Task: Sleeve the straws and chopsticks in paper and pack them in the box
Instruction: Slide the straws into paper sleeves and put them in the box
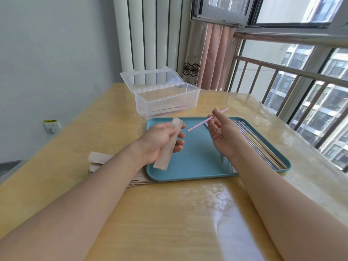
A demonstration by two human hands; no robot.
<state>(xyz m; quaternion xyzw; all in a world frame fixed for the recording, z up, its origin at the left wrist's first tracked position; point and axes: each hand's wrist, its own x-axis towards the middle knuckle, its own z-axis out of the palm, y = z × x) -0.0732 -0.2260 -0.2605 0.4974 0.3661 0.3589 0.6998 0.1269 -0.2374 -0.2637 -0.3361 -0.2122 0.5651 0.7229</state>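
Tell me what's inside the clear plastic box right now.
Through the clear box wall, a few sleeved pieces lie on the bottom, one showing pink. Glare blurs them, so their count is unclear.

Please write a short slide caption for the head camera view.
Left hand holds a paper sleeve; right hand aims a pink straw at it.

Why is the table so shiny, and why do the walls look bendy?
Head view: daylight from the window glares white off the glossy table near the right arm. The wide-angle lens bends the radiator and railing. The straw and hands look sharp.
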